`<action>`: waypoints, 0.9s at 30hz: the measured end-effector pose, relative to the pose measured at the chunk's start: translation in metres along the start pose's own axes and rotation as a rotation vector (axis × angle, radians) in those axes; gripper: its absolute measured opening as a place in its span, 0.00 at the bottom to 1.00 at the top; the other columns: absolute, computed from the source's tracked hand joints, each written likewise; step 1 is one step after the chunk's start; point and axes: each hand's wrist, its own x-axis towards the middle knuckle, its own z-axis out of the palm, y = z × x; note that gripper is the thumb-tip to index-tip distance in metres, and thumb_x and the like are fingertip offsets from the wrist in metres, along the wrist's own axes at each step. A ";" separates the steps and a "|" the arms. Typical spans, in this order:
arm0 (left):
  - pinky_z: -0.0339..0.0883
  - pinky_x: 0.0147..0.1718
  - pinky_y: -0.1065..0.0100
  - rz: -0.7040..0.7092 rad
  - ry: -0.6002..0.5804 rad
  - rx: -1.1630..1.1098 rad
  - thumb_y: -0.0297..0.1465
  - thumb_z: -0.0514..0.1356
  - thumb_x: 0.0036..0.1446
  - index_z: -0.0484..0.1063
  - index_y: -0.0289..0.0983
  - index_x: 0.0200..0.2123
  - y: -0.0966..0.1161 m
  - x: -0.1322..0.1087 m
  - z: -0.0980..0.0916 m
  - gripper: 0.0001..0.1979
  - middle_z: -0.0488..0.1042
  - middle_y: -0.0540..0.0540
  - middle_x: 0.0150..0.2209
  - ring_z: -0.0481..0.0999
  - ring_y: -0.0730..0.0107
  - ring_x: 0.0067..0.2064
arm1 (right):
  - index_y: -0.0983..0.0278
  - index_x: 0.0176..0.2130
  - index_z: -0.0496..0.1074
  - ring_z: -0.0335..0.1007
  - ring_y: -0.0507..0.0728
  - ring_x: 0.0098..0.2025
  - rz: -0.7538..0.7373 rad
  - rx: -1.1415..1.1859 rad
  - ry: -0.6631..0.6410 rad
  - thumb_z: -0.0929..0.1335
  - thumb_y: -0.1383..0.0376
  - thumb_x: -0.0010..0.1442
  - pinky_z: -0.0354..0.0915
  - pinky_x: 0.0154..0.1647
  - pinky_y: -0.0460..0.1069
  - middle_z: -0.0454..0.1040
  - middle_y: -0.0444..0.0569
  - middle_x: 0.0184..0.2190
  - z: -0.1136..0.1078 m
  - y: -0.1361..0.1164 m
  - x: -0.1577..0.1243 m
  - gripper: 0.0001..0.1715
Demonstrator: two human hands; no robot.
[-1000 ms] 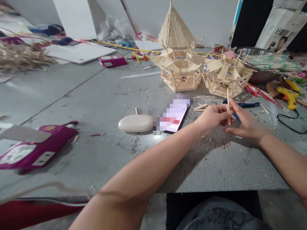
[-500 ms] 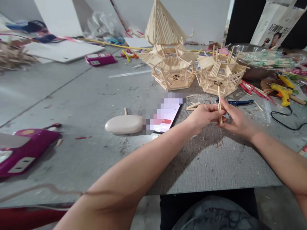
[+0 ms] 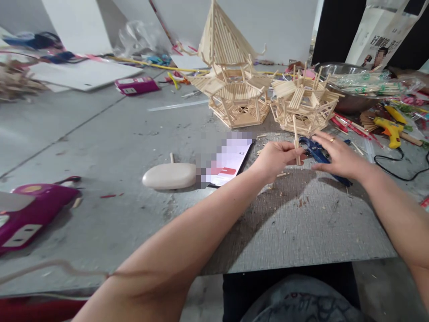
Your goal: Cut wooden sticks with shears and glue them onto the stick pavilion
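My left hand [image 3: 276,162] pinches a few thin wooden sticks [image 3: 296,129] held upright, one reaching well above the others. Blue cutting pliers [image 3: 320,154] are in my right hand [image 3: 346,157], with their jaw end close beside the sticks. Whether the jaws touch the wood I cannot tell. Just beyond my hands stands a small unroofed stick pavilion [image 3: 303,105]. Left of it is a taller stick pavilion [image 3: 239,96] with a pointed roof. Short cut stick pieces [image 3: 283,174] lie beneath my left hand.
A phone [image 3: 231,163] and a pale oval case [image 3: 170,175] lie left of my hands. A yellow glue gun [image 3: 390,129] with a black cord and a metal bowl [image 3: 348,103] of bagged sticks are at right. Purple power strips [image 3: 40,214] sit at left.
My right hand has let go of the sticks and taken up the blue pliers from the table, bringing them beside the sticks. My left hand still grips the sticks. The view has shifted slightly.
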 end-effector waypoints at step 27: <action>0.46 0.22 0.71 0.324 0.219 0.899 0.31 0.54 0.49 0.64 0.36 0.15 -0.002 0.008 -0.019 0.13 0.56 0.54 0.14 0.55 0.78 0.21 | 0.61 0.51 0.65 0.66 0.64 0.48 0.427 0.545 0.089 0.68 0.55 0.45 0.60 0.50 0.62 0.69 0.52 0.49 -0.017 0.027 -0.014 0.33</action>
